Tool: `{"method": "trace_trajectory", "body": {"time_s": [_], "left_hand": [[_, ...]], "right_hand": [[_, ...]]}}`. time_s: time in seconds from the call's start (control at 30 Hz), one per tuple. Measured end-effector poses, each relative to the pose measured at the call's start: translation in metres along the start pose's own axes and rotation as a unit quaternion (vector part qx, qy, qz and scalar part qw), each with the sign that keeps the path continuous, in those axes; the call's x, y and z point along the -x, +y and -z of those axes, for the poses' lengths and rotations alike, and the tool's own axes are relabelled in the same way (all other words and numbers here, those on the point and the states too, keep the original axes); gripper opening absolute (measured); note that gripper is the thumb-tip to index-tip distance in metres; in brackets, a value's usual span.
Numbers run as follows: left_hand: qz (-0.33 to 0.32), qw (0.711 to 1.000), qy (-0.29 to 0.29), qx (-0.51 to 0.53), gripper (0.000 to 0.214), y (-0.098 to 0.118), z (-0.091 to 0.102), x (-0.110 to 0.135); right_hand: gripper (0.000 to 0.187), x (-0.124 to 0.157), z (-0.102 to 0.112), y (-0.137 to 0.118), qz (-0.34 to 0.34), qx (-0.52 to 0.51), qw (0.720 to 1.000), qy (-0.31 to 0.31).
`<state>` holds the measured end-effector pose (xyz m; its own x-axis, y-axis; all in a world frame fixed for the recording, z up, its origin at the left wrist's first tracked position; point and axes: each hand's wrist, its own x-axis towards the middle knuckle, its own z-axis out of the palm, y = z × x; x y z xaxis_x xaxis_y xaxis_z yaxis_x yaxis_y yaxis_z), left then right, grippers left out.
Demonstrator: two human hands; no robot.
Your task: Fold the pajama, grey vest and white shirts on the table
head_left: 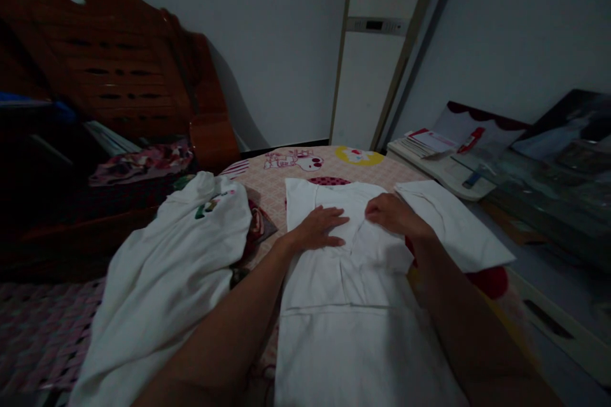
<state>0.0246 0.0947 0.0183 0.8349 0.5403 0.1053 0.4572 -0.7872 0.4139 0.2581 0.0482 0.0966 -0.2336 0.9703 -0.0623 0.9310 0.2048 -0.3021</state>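
Note:
A white garment (334, 343) lies on the round table in front of me, its near part hanging toward me. My left hand (321, 227) rests on its upper part with the fingers spread over the cloth. At the upper right of the same garment, my right hand (394, 213) pinches a bit of the white fabric, fingers curled. A folded white garment (458, 229) lies just right of my right hand. To the left, a rumpled white garment (181, 280) with a small coloured print drapes over the table edge.
The round table (267, 200) has a pink patterned cloth. A carved wooden chair (114, 76) stands at left with a pink cloth (143, 162) on its seat. At right are a white cabinet (436, 168) with papers and a glass shelf (534, 184). A tall air conditioner (367, 82) stands behind.

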Motion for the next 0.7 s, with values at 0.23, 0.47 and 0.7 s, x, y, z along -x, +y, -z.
{"method": "trace_trajectory", "body": {"time_s": [0.23,0.47,0.7], "left_hand": [[0.002,1.000,0.004,-0.001,0.076,-0.002,-0.005,-0.001],[0.003,0.999,0.013,0.037,0.074,-0.001,-0.004,-0.001],[0.010,0.997,0.032,0.069,0.066,0.001,-0.002,0.000]], "right_hand": [[0.031,0.009,0.007,0.053,-0.251,0.189,0.949,-0.002],[0.022,0.018,0.008,0.073,-0.232,-0.108,0.962,-0.093],[0.023,0.003,-0.002,0.045,-0.176,-0.521,0.831,0.091]]}}
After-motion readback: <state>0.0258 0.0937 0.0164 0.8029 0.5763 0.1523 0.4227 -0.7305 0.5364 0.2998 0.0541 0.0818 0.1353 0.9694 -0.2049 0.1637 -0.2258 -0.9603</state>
